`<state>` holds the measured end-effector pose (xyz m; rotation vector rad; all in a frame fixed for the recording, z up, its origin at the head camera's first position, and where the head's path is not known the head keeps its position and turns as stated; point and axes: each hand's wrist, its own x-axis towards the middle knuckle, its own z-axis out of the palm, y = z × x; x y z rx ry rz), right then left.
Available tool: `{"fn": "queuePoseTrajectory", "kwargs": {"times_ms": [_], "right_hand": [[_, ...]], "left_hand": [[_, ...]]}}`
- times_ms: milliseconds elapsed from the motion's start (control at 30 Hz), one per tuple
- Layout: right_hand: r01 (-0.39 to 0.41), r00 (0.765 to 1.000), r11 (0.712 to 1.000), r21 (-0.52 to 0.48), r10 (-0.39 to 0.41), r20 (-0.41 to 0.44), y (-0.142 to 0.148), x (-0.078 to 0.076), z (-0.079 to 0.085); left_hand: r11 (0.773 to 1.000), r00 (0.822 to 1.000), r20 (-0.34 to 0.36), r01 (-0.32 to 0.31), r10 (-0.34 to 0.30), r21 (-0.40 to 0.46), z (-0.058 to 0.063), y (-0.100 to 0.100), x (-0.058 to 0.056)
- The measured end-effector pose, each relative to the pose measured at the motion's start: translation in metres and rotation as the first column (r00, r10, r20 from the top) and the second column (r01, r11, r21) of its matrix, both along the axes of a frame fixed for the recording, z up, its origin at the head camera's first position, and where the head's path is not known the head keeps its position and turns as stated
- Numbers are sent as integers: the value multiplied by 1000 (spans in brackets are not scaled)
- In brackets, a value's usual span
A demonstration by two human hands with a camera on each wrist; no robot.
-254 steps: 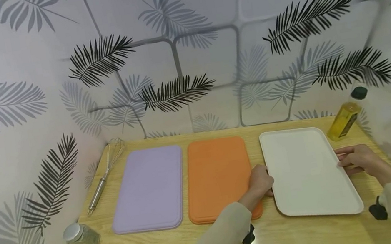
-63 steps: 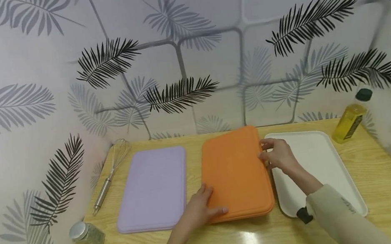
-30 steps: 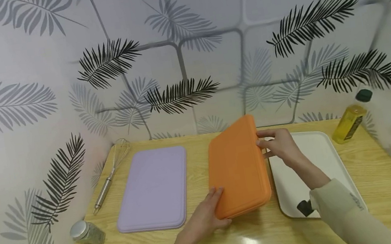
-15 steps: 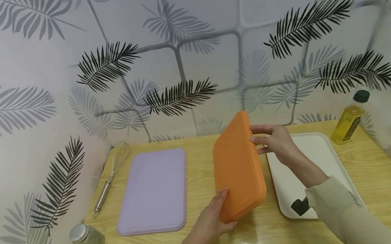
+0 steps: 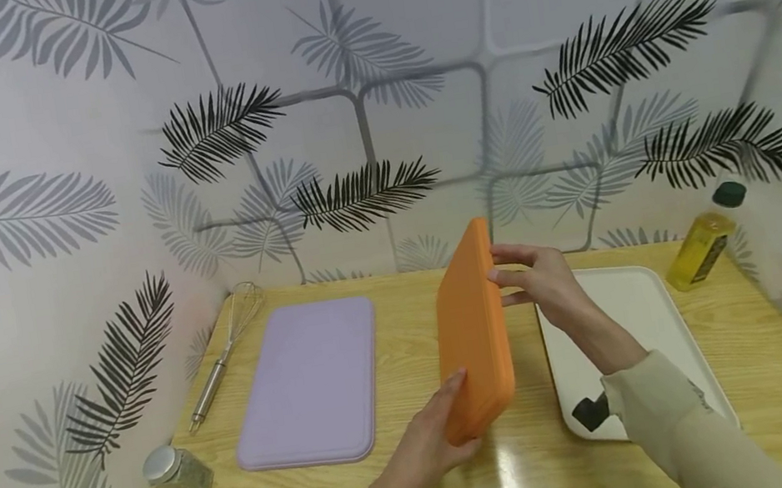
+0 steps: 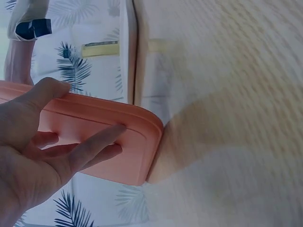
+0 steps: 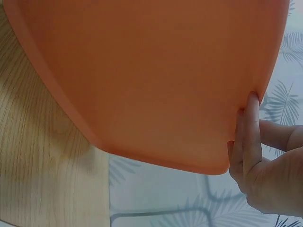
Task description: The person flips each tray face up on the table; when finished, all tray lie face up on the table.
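Observation:
An orange tray [image 5: 471, 325] stands steeply tilted near the middle of the table, one long edge low and the other raised. My left hand [image 5: 429, 445] grips its near lower corner, the thumb at the rim and the fingers spread on the flat outer base. My right hand [image 5: 548, 279] pinches the raised right edge toward the far end. In the right wrist view the hollow side of the orange tray [image 7: 156, 85] faces my right hand [image 7: 265, 161], whose fingers lie just inside the rim. In the left wrist view the low edge is right at the tabletop.
A purple tray [image 5: 309, 383] lies base up on the left, and a white tray [image 5: 646, 324] lies on the right, partly under my right forearm. A whisk [image 5: 217, 375] and a lidded glass jar [image 5: 178, 474] are at the left edge. An oil bottle [image 5: 702, 244] stands at the back right.
The white tray was held earlier and then let go. The orange tray, first flat, has been raised on its right side and tilted ever steeper, both hands moving with it.

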<state>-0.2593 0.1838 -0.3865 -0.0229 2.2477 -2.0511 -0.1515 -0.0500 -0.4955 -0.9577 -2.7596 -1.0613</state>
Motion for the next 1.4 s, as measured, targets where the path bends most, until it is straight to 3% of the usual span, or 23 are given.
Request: {"fn": "queuePoseTrajectory", "kwargs": {"times_ms": [200,333,700,1033,1300,1400], "right_hand": [[2,1000,1000,7,-2,2,-7,0,7],[5,1000,1000,4,-5,-9,-11,0,8],[27,1000,999,-18,-27,1,-21,1,13],[20,1000,1000,-16,-20,4,-30,-1,16],[13,1000,1000,-23,-13,13,-37,-1,17],[12,1000,1000,-25,-12,9,-39,-1,17]], "left_hand": [[996,1000,6,6,-7,91,15,6,4],[983,998,52,17,-27,183,26,11,7],[911,979,160,50,-126,410,46,21,14],[877,981,154,33,-121,480,57,23,18],[884,996,47,39,-69,465,70,18,21],[889,998,42,27,-52,456,74,17,23]]}}
